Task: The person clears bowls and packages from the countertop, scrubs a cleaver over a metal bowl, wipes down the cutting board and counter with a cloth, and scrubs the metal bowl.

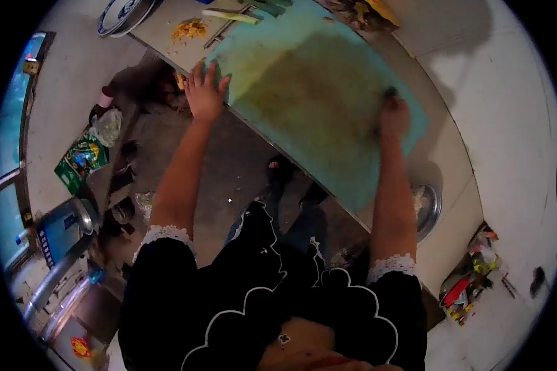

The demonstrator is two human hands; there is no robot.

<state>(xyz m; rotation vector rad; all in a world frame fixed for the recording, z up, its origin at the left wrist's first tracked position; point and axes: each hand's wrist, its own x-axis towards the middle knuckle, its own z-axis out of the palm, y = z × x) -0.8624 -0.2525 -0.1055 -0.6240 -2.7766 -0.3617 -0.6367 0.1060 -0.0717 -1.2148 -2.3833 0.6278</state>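
Observation:
A large green board (315,93), stained brown over its middle, lies on the counter. My left hand (205,93) rests at its left edge with the fingers spread and nothing in them. Over the board's right part, my right hand (395,117) is closed on something small and dark (390,93), blurred and too unclear to name. Green and white stalks (232,17) lie at the board's upper left edge.
Yellowish pieces (189,29) and a blue-patterned bowl (125,15) are at the upper left of the counter. A metal bowl (436,210) stands right of my right forearm. Packets (470,278) lie at the lower right, a green bag (80,159) at the left.

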